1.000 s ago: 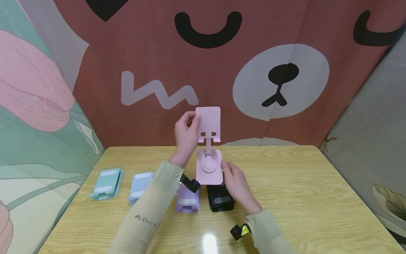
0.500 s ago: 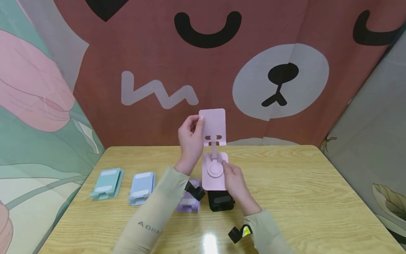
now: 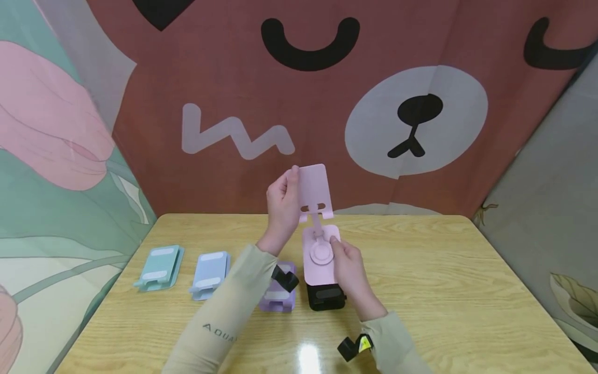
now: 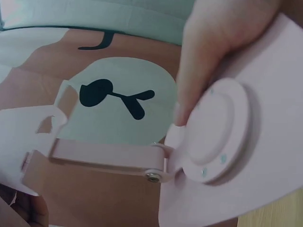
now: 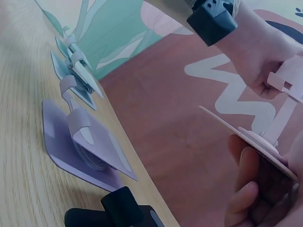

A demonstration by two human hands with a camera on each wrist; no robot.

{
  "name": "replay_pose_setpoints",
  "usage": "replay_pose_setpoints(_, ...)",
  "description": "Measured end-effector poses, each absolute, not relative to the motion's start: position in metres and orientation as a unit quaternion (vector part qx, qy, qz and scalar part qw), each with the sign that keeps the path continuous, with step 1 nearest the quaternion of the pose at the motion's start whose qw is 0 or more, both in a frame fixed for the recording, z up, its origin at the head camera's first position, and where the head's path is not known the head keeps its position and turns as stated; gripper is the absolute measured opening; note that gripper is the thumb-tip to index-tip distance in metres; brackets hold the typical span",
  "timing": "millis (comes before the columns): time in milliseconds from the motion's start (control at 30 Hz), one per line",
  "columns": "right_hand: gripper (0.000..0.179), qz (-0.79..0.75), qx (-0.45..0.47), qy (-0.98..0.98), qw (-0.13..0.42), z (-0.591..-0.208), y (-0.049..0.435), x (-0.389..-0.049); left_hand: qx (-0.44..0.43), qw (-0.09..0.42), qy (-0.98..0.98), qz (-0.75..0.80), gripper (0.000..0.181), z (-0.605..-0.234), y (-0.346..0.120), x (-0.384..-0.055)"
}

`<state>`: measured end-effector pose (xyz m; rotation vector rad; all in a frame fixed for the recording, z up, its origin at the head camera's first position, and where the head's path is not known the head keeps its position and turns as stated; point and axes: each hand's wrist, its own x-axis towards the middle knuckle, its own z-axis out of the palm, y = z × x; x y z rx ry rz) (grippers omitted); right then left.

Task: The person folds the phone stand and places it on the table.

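Note:
A pink folding phone stand [image 3: 320, 271] is held unfolded above the table, its hinged arm [image 4: 106, 156] linking the upper plate to the base. My left hand [image 3: 283, 210] pinches the left edge of the upper plate [image 3: 314, 183]. At the right edge of the base, my right hand [image 3: 351, 267] grips with the thumb on the face beside the round disc [image 4: 213, 130]. Curled fingers [image 5: 246, 172] of that hand show behind the base in the right wrist view. The upper plate leans, turned slightly against the base.
Folded stands in teal [image 3: 160, 267], blue [image 3: 209, 275], purple [image 3: 277, 298] and black [image 3: 326, 298] form a row on the wooden table [image 3: 448, 291]. The black one lies partly hidden below the pink base. A printed bear cloth [image 3: 224, 187] hangs behind the table.
The pink stand has moved a little right and down. Its upper plate has turned and now leans left. My right thumb has moved onto the face of the base.

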<state>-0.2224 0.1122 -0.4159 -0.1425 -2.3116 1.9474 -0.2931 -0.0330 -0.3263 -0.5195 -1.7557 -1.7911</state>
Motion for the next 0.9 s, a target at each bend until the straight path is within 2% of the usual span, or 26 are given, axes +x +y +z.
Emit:
replay_pose_setpoints(167,0.045,0.647,-0.023,-0.760,0.054,-0.4175,0.1111,-0.2218,-0.191,0.310,-0.681,-0.635,0.050,-0.3280,-0.0358,-0.2947)
replay_pose_setpoints(467,0.047,0.674,-0.018,-0.739,0.009,-0.4192,0.1060,-0.2176,-0.171,0.358,-0.713,-0.577,0.053,-0.3310,-0.0374,-0.2952)
replay_pose_setpoints(667,0.046,0.673,-0.022,-0.739,0.017,-0.4204,0.1055,-0.2184,-0.181,0.346,-0.720,-0.574,0.052,-0.3291,-0.0384,-0.2958)
replay_pose_setpoints(900,0.045,0.666,-0.023,-0.745,0.036,-0.4209,0.1082,-0.2196,-0.169,0.303,-0.715,-0.607,0.057,-0.3278,-0.0391,-0.2955)
